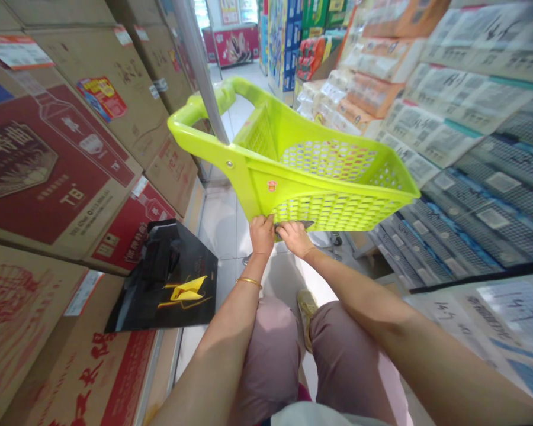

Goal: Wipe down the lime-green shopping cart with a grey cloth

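In the head view, a bright green plastic shopping cart (257, 177) with a latticed basket stands in front of me. My left hand (262, 235), a gold bangle on its wrist, is closed at the basket's lower edge, its fingers curled in. Just right of it, my right hand (295, 238) is closed as well, fingertips against the same edge. A small dark grey piece (308, 225) sticks out beyond the right fingers; its kind is too unclear to tell. A small red sticker (272, 186) is on the cart's side above my hands.
Stacked cardboard cartons (48, 160) line the left side. A black bag (190, 266) with yellow paper on it leans against them. A metal pole (211, 89) rises beside the cart handle. Wrapped packs (453, 100) are piled on the right. My knees and one shoe (308, 313) are below.
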The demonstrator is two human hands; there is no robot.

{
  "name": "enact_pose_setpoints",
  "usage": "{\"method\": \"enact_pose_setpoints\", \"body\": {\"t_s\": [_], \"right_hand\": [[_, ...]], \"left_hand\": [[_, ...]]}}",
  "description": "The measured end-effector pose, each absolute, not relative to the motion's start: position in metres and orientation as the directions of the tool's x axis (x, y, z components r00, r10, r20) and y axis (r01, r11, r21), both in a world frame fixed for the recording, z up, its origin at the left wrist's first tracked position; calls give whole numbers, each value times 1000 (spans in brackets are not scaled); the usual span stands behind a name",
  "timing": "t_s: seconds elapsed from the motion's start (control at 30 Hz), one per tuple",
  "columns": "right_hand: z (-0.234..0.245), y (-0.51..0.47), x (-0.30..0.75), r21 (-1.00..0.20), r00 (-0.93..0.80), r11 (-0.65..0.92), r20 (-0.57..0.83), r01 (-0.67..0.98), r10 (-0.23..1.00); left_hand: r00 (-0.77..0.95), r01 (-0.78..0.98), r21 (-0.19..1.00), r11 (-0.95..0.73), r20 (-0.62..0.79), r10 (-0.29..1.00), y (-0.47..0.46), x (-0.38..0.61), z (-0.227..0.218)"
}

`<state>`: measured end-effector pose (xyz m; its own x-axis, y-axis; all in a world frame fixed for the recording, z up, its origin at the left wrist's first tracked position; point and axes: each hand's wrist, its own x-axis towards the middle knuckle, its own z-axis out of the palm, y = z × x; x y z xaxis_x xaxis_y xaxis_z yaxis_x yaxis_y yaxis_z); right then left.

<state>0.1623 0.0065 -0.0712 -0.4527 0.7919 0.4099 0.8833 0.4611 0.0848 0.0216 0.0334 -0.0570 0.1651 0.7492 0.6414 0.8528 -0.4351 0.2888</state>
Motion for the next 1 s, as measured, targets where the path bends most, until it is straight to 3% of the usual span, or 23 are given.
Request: {"method": "enact_pose_setpoints", "body": {"t_s": [0.33, 0.43, 0.83, 1.0], "right_hand": [[-11, 20, 150, -78, -113, 250, 737, 965, 667], [-12, 21, 148, -76, -129, 259, 712, 963, 690], [-64, 5, 163, 122, -465, 461, 435, 879, 771], [-48, 9, 161, 68, -371, 397, 525, 915, 766]], "left_hand": [[147, 822, 310, -477, 695, 704, 36, 21, -62], [148, 816, 322, -480, 687, 711, 35, 20, -61], [166, 860, 276, -429, 644, 747, 32, 20, -53], [158, 878, 248, -410, 658, 737, 30, 20, -52]]}}
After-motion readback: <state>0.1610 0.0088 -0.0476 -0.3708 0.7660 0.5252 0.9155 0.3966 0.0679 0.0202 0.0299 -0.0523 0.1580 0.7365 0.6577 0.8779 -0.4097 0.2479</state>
